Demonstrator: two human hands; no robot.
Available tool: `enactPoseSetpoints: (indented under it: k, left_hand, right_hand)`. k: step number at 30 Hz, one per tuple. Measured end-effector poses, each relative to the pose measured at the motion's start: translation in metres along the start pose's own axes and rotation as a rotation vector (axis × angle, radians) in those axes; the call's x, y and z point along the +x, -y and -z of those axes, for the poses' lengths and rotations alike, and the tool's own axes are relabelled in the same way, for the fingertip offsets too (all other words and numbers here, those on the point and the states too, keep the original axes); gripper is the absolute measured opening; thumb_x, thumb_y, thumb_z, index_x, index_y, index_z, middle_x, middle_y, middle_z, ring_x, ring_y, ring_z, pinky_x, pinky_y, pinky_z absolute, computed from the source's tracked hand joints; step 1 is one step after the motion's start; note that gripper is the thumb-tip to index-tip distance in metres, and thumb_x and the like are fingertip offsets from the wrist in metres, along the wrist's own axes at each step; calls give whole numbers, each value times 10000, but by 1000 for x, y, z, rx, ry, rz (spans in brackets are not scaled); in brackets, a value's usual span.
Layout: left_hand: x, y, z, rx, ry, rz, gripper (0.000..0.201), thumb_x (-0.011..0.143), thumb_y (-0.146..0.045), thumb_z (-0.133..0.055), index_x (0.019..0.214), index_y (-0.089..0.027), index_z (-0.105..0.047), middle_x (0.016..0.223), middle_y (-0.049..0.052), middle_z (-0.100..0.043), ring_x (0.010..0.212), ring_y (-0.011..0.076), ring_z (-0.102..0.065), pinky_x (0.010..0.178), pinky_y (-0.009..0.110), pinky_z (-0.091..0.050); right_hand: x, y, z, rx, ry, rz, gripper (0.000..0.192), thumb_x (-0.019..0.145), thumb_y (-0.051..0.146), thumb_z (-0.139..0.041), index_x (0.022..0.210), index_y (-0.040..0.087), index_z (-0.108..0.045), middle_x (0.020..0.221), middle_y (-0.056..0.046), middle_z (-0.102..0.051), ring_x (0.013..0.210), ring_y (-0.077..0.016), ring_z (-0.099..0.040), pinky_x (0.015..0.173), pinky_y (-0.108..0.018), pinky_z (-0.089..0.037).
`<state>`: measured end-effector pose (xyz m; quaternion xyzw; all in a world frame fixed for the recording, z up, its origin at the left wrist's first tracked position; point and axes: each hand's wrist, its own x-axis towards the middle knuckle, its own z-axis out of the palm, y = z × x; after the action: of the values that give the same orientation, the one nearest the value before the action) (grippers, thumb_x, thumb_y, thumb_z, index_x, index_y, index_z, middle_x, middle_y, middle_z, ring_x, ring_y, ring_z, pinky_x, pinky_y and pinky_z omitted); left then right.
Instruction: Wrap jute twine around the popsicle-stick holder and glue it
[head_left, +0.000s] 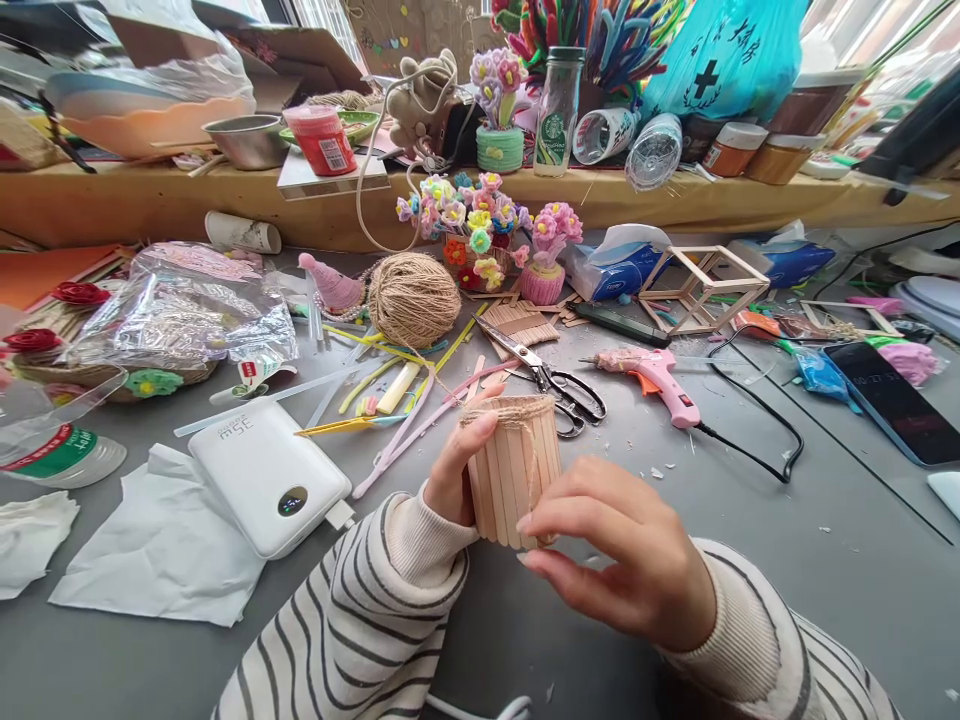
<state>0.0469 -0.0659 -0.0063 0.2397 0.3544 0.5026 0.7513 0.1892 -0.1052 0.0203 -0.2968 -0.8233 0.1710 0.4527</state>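
Small stick cup (514, 470) of upright wooden slats, twine wound round its top rim, held above the grey table (750, 560) near the front edge. Left hand (456, 468), its grip clamped on the cup's left side, thumb up at the twine band. Right hand (626, 555), fingers curled round the cup's lower right corner, fingertips touching the slats, so that grip also closed on the cup. Striped sleeves below both wrists.

Just behind the cup: scissors (551, 378), blades pointing away to the left. Right of the cup and a little back: pink glue gun (660, 380), black cord looping away toward the table's right side. Left of the cup: white power bank (266, 475), resting on white paper (161, 545). Behind and left of the cup: ball of twine (412, 298), with loose straws and sticks scattered between. Far right of the cup: dark phone (896, 400) lying flat.

Bare grey surface right of the cup and toward the front edge, open out to the cord. Crowded ground behind the cup up to the wooden shelf edge (187, 195).
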Motion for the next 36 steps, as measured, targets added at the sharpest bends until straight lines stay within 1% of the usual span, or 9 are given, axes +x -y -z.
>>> enactPoseSetpoints:
  k: [4, 6, 10, 13, 17, 20, 25, 32, 36]
  left_hand:
    - [-2, 0, -2, -12, 36, -122, 556, 633, -445, -610, 1139, -221, -554, 1034, 57, -632, 962, 272, -559, 807, 385, -437]
    - [-3, -1, -2, -38, 59, -139, 543, 618, -418, -621, 1122, -220, -571, 1011, 63, -642, 901, 265, -582, 760, 377, -456]
    - [-1, -2, 1, -42, 70, -128, 551, 593, -425, -630, 1106, -229, -581, 1020, 73, -641, 854, 265, -595, 717, 383, -475]
    - [2, -1, 2, 12, 23, -198, 578, 565, -436, -637, 1087, -192, -583, 1180, 94, -573, 999, 316, -551, 787, 412, -463]
    - [5, 1, 2, 31, 75, -274, 531, 583, -399, -624, 1065, -183, -570, 1294, 99, -492, 1084, 348, -511, 857, 456, -434]
    - [6, 1, 2, 64, 105, -290, 540, 605, -409, -602, 1092, -180, -556, 1245, 112, -526, 1091, 349, -503, 872, 469, -422]
    - [6, 3, 4, 101, 80, -306, 578, 597, -421, -602, 1115, -173, -540, 1167, 122, -566, 1110, 353, -481, 879, 470, -412]
    - [6, 5, 7, 76, 53, -252, 642, 610, -421, -600, 1195, -191, -474, 1256, 121, -512, 1035, 332, -529, 822, 461, -433]
    - [5, 5, 5, 64, 32, -264, 602, 611, -422, -606, 1156, -182, -515, 1160, 109, -576, 1092, 328, -498, 856, 442, -427]
  right_hand:
    - [3, -5, 15, 173, 50, -17, 144, 824, 206, -506, 743, 151, -612, 623, -37, -625, 573, -117, -539, 544, -252, -434]
    - [2, -15, 28, 172, -3, -105, 183, 836, 224, -483, 729, 157, -616, 633, -32, -634, 596, -120, -561, 561, -246, -450]
    - [-6, -49, 56, -332, -300, -527, 310, 847, 344, -465, 639, 178, -624, 628, -22, -638, 602, -135, -575, 614, -265, -438]
    - [-11, -76, 68, -736, -184, -737, 354, 819, 416, -478, 642, 162, -650, 700, -63, -663, 653, -189, -598, 600, -291, -414]
    - [-7, -97, 68, -1092, 65, -954, 459, 799, 474, -510, 863, 44, -657, 852, -193, -660, 833, -289, -604, 691, -338, -414]
    - [0, -105, 65, -1103, 234, -1054, 569, 799, 550, -459, 899, 25, -654, 858, -224, -652, 844, -309, -606, 678, -340, -413]
    - [2, -122, 64, -1026, 233, -1073, 494, 757, 545, -508, 870, 90, -662, 867, -185, -661, 852, -298, -603, 660, -330, -416]
    - [-11, -131, 75, -959, 53, -1158, 353, 691, 413, -543, 851, 112, -634, 806, -122, -663, 733, -227, -621, 562, -266, -405]
    - [-16, -110, 77, -836, -376, -1009, 496, 577, 532, -609, 861, 125, -588, 727, -84, -630, 580, -195, -568, 486, -273, -393]
